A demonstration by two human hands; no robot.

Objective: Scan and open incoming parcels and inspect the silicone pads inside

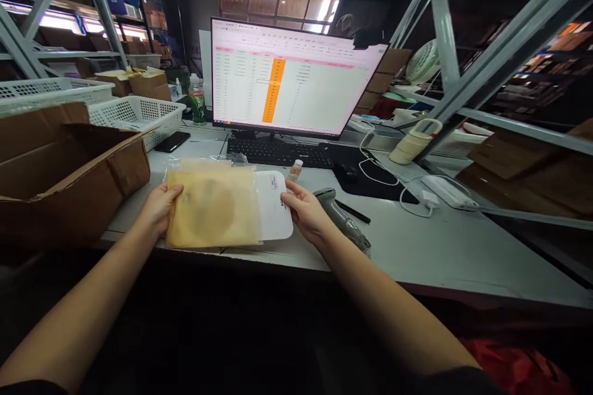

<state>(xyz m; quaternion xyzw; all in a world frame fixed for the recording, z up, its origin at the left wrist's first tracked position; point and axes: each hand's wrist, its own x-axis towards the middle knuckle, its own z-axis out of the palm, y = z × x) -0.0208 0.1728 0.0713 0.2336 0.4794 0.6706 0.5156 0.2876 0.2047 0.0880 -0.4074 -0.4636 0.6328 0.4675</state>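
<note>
My left hand point(160, 205) is closed on the left edge of a flat yellow packet point(213, 210), its thumb lying on top. A round darker shape shows through the packet's middle, and clear plastic point(238, 159) juts out behind its top edge. My right hand point(303, 207) pinches the right edge of a white rounded-corner card point(275, 216) with a small printed label. The card's left side meets the packet; whether it lies inside the sleeve or behind it I cannot tell. Both are held tilted above the desk's front edge.
An open cardboard box point(125, 163) stands left, by a white basket point(157, 114) and a phone point(173, 141). Behind the packet are a keyboard point(282, 151) and monitor point(319, 86). A small bottle point(295, 171), barcode scanner point(340, 216), black pen point(353, 212) and mouse point(345, 171) lie rightward.
</note>
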